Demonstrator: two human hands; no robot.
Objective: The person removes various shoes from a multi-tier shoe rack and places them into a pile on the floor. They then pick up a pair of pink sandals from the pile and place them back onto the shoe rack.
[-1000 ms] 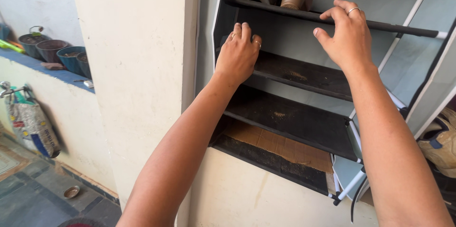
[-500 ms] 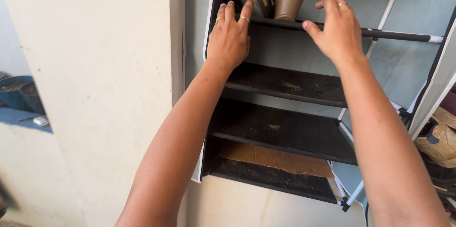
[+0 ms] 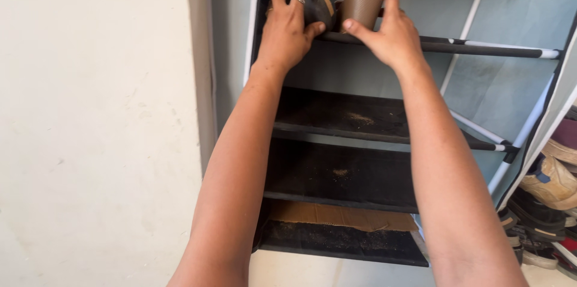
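The person stood in front of a fabric shoe rack (image 3: 517, 16) and reached both arms up to its highest visible shelf (image 3: 481, 48), a dark bar with white joints. Two things sat there, close together: a dark shoe (image 3: 317, 0) with a small tan patch on it, and a brown heeled shoe (image 3: 359, 9) with a pale rim, just beside it on the right.

The left hand (image 3: 287, 25) lay against the dark shoe, fingers spread wide and pointing up, the thumb near the front bar. It was open and flat on the shoe, not closed around it, so I would call it a touch more than a grip. The right hand (image 3: 387, 31) was cupped around the brown shoe, the thumb under its lower front and one finger over the top edge; it looked like a light hold, though how firm it was I could not tell.

To my judgement both shoes were light and rather stiff, not fragile. The brown one seemed smooth and maybe a little slippery, so the safest hold would be around its thick body. The dark shoe looked softer and rounder; the best place to take it would be over the top of its toe part or by the opening, which was hidden from view.

The lower shelves (image 3: 348, 119) were dark and dusty, and a piece of cardboard (image 3: 336, 216) lay on the bottom one. More shoes (image 3: 550, 179) stood at the right.
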